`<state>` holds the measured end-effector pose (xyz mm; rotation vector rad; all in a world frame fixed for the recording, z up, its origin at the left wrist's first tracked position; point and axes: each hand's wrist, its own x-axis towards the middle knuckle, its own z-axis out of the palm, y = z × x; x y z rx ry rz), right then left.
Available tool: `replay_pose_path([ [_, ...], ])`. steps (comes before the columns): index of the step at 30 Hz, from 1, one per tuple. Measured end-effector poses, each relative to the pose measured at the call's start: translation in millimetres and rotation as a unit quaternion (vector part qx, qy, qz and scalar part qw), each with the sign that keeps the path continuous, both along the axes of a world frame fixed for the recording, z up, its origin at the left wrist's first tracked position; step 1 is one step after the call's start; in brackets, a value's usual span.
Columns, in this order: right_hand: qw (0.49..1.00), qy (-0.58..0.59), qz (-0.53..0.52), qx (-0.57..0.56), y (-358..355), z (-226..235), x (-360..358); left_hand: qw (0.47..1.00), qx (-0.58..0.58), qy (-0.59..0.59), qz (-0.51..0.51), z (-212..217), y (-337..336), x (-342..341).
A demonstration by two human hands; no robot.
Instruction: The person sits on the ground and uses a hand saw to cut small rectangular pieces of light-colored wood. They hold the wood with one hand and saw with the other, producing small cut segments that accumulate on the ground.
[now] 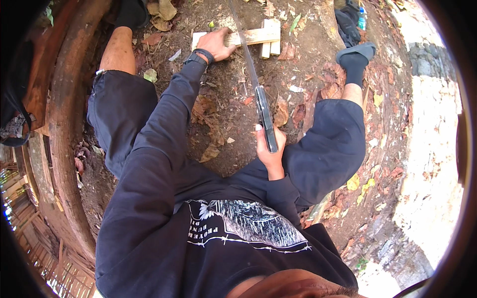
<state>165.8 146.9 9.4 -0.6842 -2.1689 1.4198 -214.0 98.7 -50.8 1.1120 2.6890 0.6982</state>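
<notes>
My left hand [213, 45] presses down on a pale strip of wood [259, 36], fingers wrapped over it and thumb against its near side. Under the strip's right end lie short wood pieces [271, 47], crossing it. My right hand [271, 149] grips the lower end of the dark handle of a hand saw [265, 114]. Its long narrow blade points away from me and crosses the strip just right of my left hand. The teeth are too fine to make out. The strip's left part is partly hidden by my left hand.
Both my legs are spread around the work, with a dark shoe [130, 14] at far left and a grey sandal [358, 52] at far right. A long log [67, 124] runs along the left. Dry leaves [280, 111] litter the dirt. A bottle [361, 21] stands at upper right.
</notes>
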Motion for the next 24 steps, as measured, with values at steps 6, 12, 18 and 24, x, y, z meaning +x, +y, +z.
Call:
replay_pose_path([
  [6, 1.000, 0.005, -0.004, -0.030, 1.8, -7.3, 3.0, 0.993, -0.004, 0.008, 0.120, -7.7, 13.2, 0.2],
  [12, 1.000, -0.019, -0.007, 0.008, -10.6, 14.2, 42.3, 0.987, -0.007, 0.035, 0.159, -6.4, 27.8, 6.8],
  [18, 0.998, -0.035, 0.012, 0.042, -11.7, 10.9, 34.5, 0.990, -0.020, 0.042, 0.135, -14.6, 19.4, 3.6],
  [24, 1.000, 0.011, 0.016, 0.025, 7.9, 1.7, -48.4, 0.989, -0.018, 0.043, 0.138, -10.8, 23.3, 3.0],
])
